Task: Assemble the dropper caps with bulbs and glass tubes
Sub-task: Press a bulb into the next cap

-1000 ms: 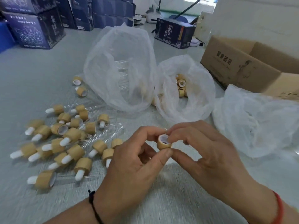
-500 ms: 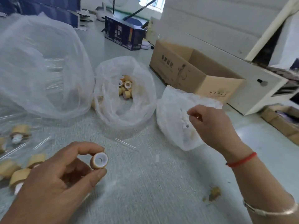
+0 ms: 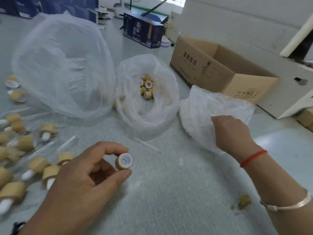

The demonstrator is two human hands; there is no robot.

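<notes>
My left hand [image 3: 81,180] pinches a tan dropper cap [image 3: 123,161] between thumb and forefinger, its white-lined opening facing up. My right hand [image 3: 232,133] reaches into a crumpled white plastic bag [image 3: 199,102] on the right; its fingers are hidden inside the bag. A middle bag [image 3: 128,114] holds several loose tan caps [image 3: 146,87]. A large clear bag [image 3: 64,65] holds glass tubes. One loose glass tube [image 3: 147,145] lies on the table between my hands. Several assembled droppers [image 3: 27,143] with white bulbs lie at the left.
An open cardboard box [image 3: 220,72] stands behind the right bag, next to a white cabinet [image 3: 288,92]. A dark blue carton [image 3: 142,31] sits farther back. Small yellowish scraps [image 3: 242,202] lie on the grey table near my right forearm.
My right hand left the cap and moved right into the white bag, pushing deeper since half a second ago. My left hand keeps holding the cap, now alone.
</notes>
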